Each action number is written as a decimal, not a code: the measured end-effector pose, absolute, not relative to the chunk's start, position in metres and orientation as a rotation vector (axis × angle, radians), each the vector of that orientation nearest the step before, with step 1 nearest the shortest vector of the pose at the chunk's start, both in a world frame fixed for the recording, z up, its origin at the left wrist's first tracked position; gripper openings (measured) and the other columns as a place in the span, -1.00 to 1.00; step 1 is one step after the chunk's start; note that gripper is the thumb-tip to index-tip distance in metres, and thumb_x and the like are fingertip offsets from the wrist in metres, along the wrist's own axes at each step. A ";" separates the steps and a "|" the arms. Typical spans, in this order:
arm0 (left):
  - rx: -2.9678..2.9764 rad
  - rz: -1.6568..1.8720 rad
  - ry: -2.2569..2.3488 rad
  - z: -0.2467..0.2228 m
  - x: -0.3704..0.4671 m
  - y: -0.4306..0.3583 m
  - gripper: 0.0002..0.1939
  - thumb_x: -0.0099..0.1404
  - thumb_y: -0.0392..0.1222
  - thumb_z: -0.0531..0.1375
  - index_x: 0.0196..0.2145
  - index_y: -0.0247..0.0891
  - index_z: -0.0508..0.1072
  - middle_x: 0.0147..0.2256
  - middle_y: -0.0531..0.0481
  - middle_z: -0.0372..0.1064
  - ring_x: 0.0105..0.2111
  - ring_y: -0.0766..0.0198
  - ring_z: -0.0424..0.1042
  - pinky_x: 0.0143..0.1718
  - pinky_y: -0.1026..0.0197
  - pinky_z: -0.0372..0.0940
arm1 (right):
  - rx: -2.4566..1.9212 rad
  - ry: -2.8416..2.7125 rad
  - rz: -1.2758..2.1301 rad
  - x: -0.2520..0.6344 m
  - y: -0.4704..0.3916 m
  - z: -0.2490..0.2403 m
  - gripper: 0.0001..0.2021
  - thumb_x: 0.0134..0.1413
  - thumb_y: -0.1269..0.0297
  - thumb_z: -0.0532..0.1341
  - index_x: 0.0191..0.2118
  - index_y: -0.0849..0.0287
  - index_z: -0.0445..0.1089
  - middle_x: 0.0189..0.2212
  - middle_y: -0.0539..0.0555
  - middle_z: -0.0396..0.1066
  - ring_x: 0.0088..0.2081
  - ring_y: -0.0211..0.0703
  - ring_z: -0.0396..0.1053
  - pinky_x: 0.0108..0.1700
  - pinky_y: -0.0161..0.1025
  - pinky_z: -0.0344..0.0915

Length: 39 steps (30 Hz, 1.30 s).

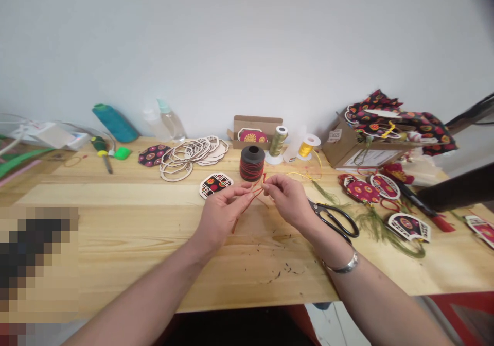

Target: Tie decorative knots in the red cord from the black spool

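The red cord slants lengthwise, pointing rightward and toward the back edge of the table; left hand and right hand each pinch it between fingertips.

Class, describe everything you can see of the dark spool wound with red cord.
The dark spool stands upright on the wooden table, just beyond the left hand and right hand. Its grey-black top looks smooth, perhaps plastic, and slopes up to a round, dark hole. Red cord wraps the lower body in bands, with dark showing between turns. Whether that cord runs to the hands cannot be made out.
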<state>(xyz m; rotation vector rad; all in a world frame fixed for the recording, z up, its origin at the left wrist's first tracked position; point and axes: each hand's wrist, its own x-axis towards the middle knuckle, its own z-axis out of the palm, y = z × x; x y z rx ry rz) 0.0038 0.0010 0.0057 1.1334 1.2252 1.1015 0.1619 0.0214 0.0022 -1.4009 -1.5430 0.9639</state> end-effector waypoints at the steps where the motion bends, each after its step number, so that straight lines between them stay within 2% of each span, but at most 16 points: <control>1: 1.250 1.116 1.234 0.005 0.003 0.000 -0.86 0.07 -0.12 0.29 -0.44 -0.23 0.57 -0.06 -0.13 0.40 -0.13 0.13 0.38 -0.18 0.15 0.28 | -1.410 -1.529 0.973 0.162 0.022 0.002 -0.81 0.04 0.23 0.14 -0.52 0.17 0.31 -0.60 -0.03 0.31 -0.55 -0.30 0.17 -0.47 -0.32 0.09; 5: 1.830 1.122 1.258 -0.003 0.003 -0.004 -0.90 0.11 -0.22 0.25 -0.42 -0.17 0.59 0.14 -0.13 0.17 0.04 0.06 0.23 0.07 -0.03 0.12 | -1.340 -1.391 1.166 0.162 0.022 0.001 -0.79 0.02 0.17 0.16 -0.52 0.17 0.30 -0.59 -0.03 0.34 -0.61 -0.36 0.10 -0.54 -0.34 0.03; 9: 2.098 1.024 1.308 -0.008 0.004 -0.007 -0.87 0.14 -0.26 0.21 -0.42 -0.12 0.59 0.22 -0.05 0.04 0.18 -0.05 0.01 0.14 -0.17 -0.02 | -1.154 -1.176 1.436 0.159 0.019 0.005 -0.76 -0.03 0.12 0.20 -0.50 0.18 0.25 -0.57 -0.03 0.37 -0.67 -0.44 0.00 -0.60 -0.37 -0.05; 14: 2.024 0.966 1.204 -0.005 0.004 -0.008 -0.89 0.13 -0.29 0.20 -0.45 -0.21 0.55 0.23 -0.11 -0.01 0.21 -0.02 0.04 0.19 -0.09 -0.04 | -1.051 -1.125 1.570 0.158 0.015 0.010 -0.73 -0.06 0.12 0.25 -0.51 0.19 0.22 -0.63 -0.09 0.27 -0.67 -0.46 0.01 -0.62 -0.39 -0.08; 18: 1.756 1.204 1.194 -0.002 0.001 -0.008 -0.92 0.18 -0.26 0.16 -0.36 -0.24 0.46 0.19 -0.17 0.07 0.19 0.03 0.11 0.19 -0.04 0.01 | -1.087 -1.204 1.524 0.158 0.014 0.009 -0.74 -0.03 0.14 0.23 -0.52 0.20 0.23 -0.66 -0.11 0.23 -0.68 -0.46 0.00 -0.62 -0.40 -0.07; 20: 1.600 1.306 1.144 -0.002 0.001 -0.007 -0.87 0.22 -0.22 0.14 -0.26 -0.23 0.42 0.17 -0.17 0.13 0.17 0.06 0.15 0.16 0.00 0.08 | -1.123 -1.265 1.463 0.157 0.014 0.008 -0.76 -0.03 0.15 0.22 -0.53 0.20 0.25 -0.67 -0.10 0.24 -0.67 -0.44 0.03 -0.62 -0.39 -0.04; 22: 1.495 1.258 1.068 -0.002 0.003 -0.007 -0.77 0.25 -0.19 0.12 -0.13 -0.24 0.38 0.11 -0.17 0.23 0.12 0.10 0.22 0.10 0.06 0.16 | -1.138 -1.318 1.421 0.156 0.014 0.007 -0.78 -0.03 0.17 0.22 -0.53 0.20 0.27 -0.66 -0.09 0.25 -0.65 -0.42 0.08 -0.59 -0.39 0.03; 24: 1.440 1.145 1.018 -0.002 0.005 -0.007 -0.69 0.28 -0.16 0.10 -0.04 -0.26 0.36 -0.01 -0.16 0.35 -0.02 0.15 0.34 -0.01 0.11 0.25 | -1.132 -1.335 1.413 0.155 0.014 0.006 -0.80 -0.03 0.18 0.21 -0.51 0.20 0.29 -0.64 -0.08 0.27 -0.61 -0.39 0.14 -0.55 -0.38 0.09; 27: 1.400 1.050 1.032 -0.001 0.007 -0.006 -0.68 0.28 -0.13 0.09 -0.06 -0.29 0.41 -0.20 -0.10 0.44 -0.25 0.23 0.41 -0.23 0.21 0.32 | -1.153 -1.360 1.368 0.155 0.015 0.004 -0.82 -0.03 0.21 0.22 -0.50 0.20 0.33 -0.62 -0.06 0.30 -0.57 -0.37 0.19 -0.51 -0.37 0.14; 31: 1.312 1.040 1.124 -0.001 0.006 -0.004 -0.76 0.21 -0.13 0.18 -0.21 -0.27 0.52 -0.36 -0.02 0.44 -0.41 0.35 0.33 -0.44 0.34 0.23 | -1.225 -1.415 1.295 0.157 0.017 0.001 -0.79 -0.03 0.19 0.23 -0.53 0.22 0.33 -0.64 -0.06 0.29 -0.59 -0.38 0.17 -0.52 -0.38 0.12; 34: 1.183 1.009 1.143 -0.002 0.005 -0.002 -0.78 0.16 -0.11 0.23 -0.27 -0.26 0.55 -0.49 0.06 0.36 -0.57 0.46 0.18 -0.59 0.39 0.09 | -1.232 -1.440 1.294 0.157 0.017 -0.001 -0.78 -0.03 0.17 0.24 -0.52 0.22 0.35 -0.65 -0.06 0.30 -0.60 -0.38 0.16 -0.53 -0.38 0.11; 39: 0.981 0.983 1.057 -0.003 0.005 0.001 -0.80 0.10 -0.13 0.27 -0.34 -0.28 0.57 -0.55 0.08 0.31 -0.66 0.53 0.03 -0.68 0.39 -0.10 | -1.182 -1.425 1.344 0.156 0.017 0.000 -0.78 -0.03 0.18 0.25 -0.52 0.23 0.36 -0.64 -0.06 0.31 -0.60 -0.39 0.18 -0.53 -0.39 0.12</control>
